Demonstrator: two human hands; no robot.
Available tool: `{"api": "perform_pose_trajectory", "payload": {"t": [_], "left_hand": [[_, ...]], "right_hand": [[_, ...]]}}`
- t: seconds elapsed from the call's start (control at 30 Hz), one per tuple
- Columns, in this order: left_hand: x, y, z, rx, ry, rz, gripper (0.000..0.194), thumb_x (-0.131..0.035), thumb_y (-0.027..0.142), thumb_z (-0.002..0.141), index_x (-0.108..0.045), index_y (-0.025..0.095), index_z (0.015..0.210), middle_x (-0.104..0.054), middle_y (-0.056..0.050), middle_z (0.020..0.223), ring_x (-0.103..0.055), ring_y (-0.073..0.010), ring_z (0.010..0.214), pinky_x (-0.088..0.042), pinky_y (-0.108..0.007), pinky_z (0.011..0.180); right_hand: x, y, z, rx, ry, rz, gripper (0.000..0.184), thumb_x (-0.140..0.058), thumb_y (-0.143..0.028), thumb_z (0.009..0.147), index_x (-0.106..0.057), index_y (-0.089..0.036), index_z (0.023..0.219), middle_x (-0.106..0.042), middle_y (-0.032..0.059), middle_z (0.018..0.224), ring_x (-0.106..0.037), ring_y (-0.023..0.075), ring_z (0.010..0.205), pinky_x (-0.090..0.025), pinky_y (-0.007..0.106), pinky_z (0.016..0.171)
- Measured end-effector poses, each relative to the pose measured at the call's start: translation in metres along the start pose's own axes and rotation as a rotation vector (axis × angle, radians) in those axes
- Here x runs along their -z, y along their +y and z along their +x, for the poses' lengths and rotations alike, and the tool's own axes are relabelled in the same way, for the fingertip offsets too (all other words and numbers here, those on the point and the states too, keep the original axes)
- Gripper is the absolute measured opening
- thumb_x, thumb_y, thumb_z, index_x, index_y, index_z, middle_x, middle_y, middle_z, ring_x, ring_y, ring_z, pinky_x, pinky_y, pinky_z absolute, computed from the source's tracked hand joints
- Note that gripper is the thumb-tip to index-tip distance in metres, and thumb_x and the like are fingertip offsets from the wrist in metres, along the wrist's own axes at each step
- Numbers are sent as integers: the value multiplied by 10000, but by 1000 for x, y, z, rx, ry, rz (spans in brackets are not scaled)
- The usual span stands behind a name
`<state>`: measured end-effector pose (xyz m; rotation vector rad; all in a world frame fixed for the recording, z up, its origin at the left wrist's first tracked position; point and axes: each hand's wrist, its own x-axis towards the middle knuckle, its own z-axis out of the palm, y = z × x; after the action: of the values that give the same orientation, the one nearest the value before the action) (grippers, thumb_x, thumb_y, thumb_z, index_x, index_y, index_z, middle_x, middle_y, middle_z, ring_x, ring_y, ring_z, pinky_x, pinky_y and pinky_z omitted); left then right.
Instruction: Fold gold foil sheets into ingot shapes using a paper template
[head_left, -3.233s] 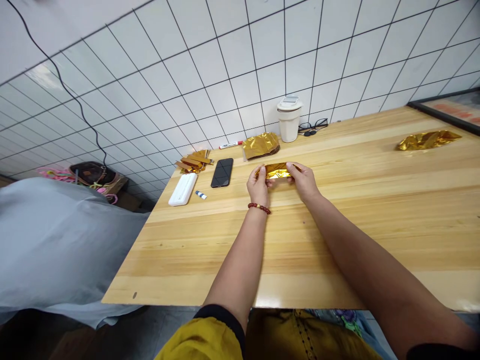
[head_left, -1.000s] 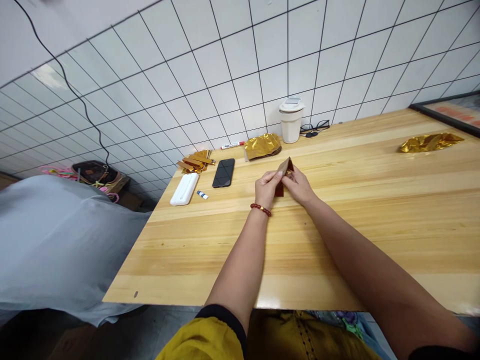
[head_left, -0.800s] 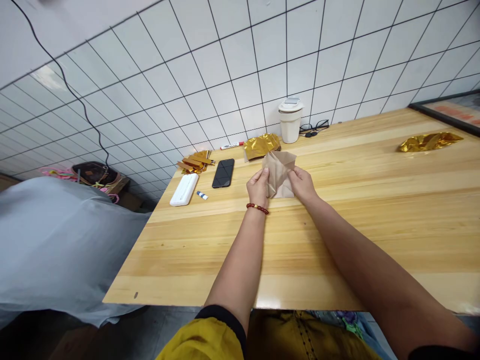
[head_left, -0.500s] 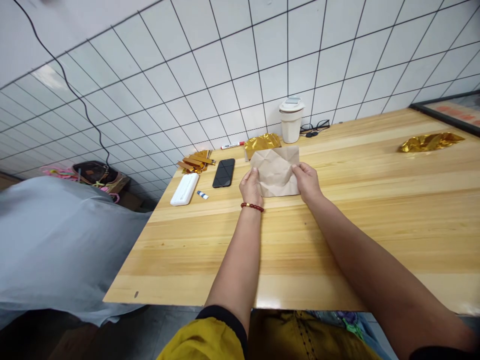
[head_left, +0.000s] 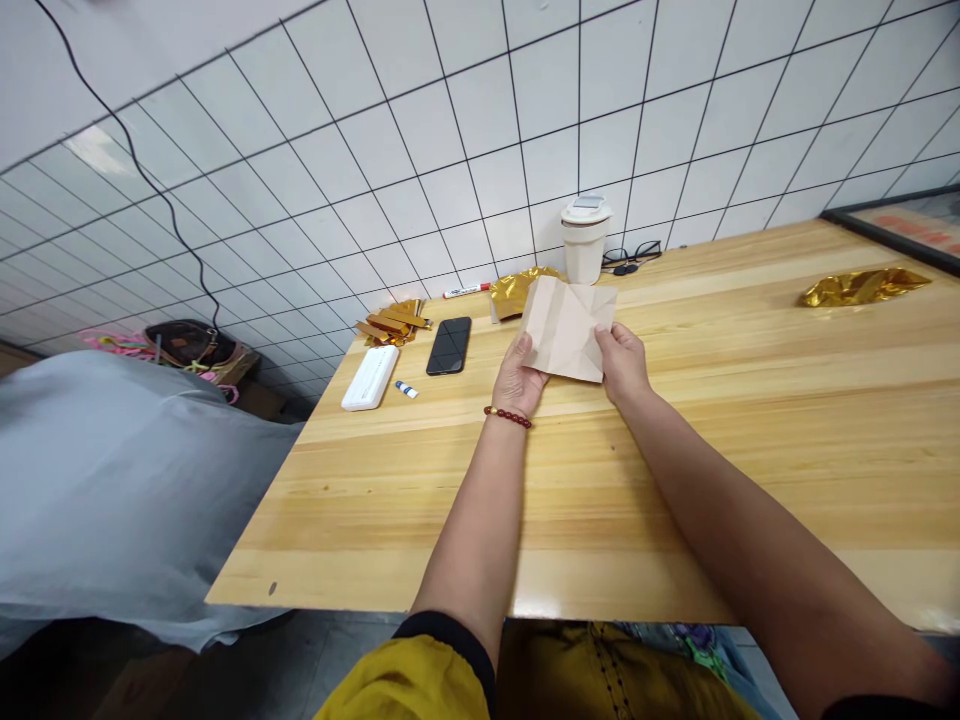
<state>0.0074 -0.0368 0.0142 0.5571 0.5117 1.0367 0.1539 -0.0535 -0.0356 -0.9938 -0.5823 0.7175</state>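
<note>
A creased sheet of light brown paper (head_left: 568, 328) is held above the wooden table, tilted with its left side raised. My left hand (head_left: 519, 377) grips its lower left edge, thumb on top and the other fingers mostly underneath; a red bead bracelet circles that wrist. On the right edge, my right hand (head_left: 622, 362) pinches the paper between thumb and fingers. Behind the paper lies gold foil (head_left: 517, 292), partly covered from my view.
A white lidded cup (head_left: 584, 240) and black glasses (head_left: 634, 257) stand by the tiled wall, near a red-white marker (head_left: 466, 291). Leftward are a phone (head_left: 448, 346), a white box-like object (head_left: 370, 378), a small blue-white tube (head_left: 406, 390) and gold strips (head_left: 394, 322). Crumpled gold foil (head_left: 864, 287) lies right.
The paper has turned clockwise and shifted slightly right, its left side now higher. My left hand has moved right and a little further under the paper; my right hand has shifted slightly right.
</note>
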Motion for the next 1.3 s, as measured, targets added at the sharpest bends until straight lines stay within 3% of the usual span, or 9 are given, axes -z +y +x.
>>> {"api": "perform_pose_trajectory", "payload": {"t": [0.2,0.33,0.43,0.57,0.83,0.93,1.0,1.13,1.3], "left_hand": [[3,-10,4,9,54,73,370,-615,0,787,-684,174,1105,-724,-94,1181,-624,-238,1204,-505,-423,1029],[2,-10,8,-12,137,4,342,-614,9,787,-692,168,1079,-739,-96,1140,-640,-231,1186,-502,-415,1032],[3,-3,8,-13,108,-64,163,-624,208,865,-710,158,995,-748,-97,1095,-647,-242,1176,-492,-414,1048],[10,9,4,26,14,-128,569,-441,649,904,-704,145,912,-753,-131,1010,-644,-292,1175,-483,-466,1050],[10,11,-2,71,-122,-37,730,-480,769,800,-685,134,1098,-717,-176,1151,-613,-339,1216,-454,-500,1062],[12,10,0,91,-121,-41,649,-546,709,798,-689,148,1092,-728,-161,1123,-625,-341,1195,-454,-513,1058],[14,9,3,88,-83,-46,459,-603,546,829,-699,153,1045,-751,-135,1035,-656,-321,1146,-463,-500,1057],[15,7,8,110,37,10,146,-642,145,772,-705,117,901,-763,-108,873,-715,-267,1009,-482,-436,1056],[15,8,13,-21,201,-104,113,-634,96,807,-703,140,886,-768,-75,880,-719,-210,994,-504,-373,1038]], "right_hand": [[0,1,1,10,9,35,272,-677,-416,709,-637,-220,892,-748,29,902,-692,222,849,-558,366,780],[-1,0,0,6,-2,37,263,-684,-407,693,-641,-223,877,-742,13,867,-681,207,804,-550,350,752],[-1,-2,-1,12,-2,-9,216,-690,-406,677,-637,-225,782,-718,-12,771,-650,183,722,-531,316,696],[-1,-5,-3,18,-6,-70,211,-719,-400,643,-680,-220,746,-706,-21,724,-629,175,690,-514,304,672],[-4,-12,-14,-18,-144,-139,268,-823,-353,528,-767,-207,746,-737,-4,736,-635,173,662,-506,321,679],[-5,-16,-20,-55,-258,-144,289,-853,-342,501,-770,-203,741,-745,7,745,-635,170,647,-506,320,670],[-5,-18,-22,-83,-294,-122,314,-866,-335,489,-768,-201,755,-745,12,750,-636,168,642,-508,320,664],[-4,-20,-19,-105,-209,-70,372,-873,-334,493,-754,-204,821,-697,-10,665,-615,161,606,-505,316,637],[0,-21,-9,-108,-87,23,372,-796,-478,616,-737,-208,866,-695,4,715,-638,180,679,-521,308,645]]}}
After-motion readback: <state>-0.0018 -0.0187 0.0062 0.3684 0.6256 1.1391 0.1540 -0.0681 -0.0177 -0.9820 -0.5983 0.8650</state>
